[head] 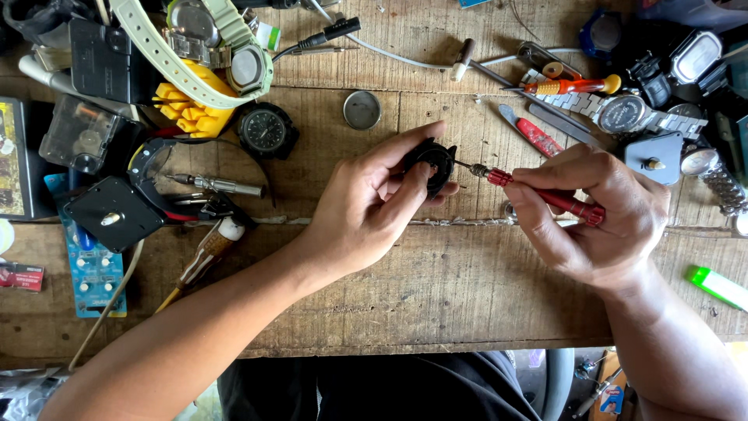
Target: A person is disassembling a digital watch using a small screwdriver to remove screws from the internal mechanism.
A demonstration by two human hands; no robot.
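At frame centre, a black watch case (431, 163) is gripped between thumb and fingers of the left hand (366, 210). A red precision screwdriver (538, 193) is grasped by the right hand (600, 218); its tip should be kept square and lightly pressed.

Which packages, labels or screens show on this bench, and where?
Blue blister card: left of left hand, rectangular, rows of round button cells.
Small red packet: far left edge, flat.
Dark watch face: upper left of centre, round, dark display.
Framed card: left edge, dark border, yellowish print.
Right hand: red screwdriver.
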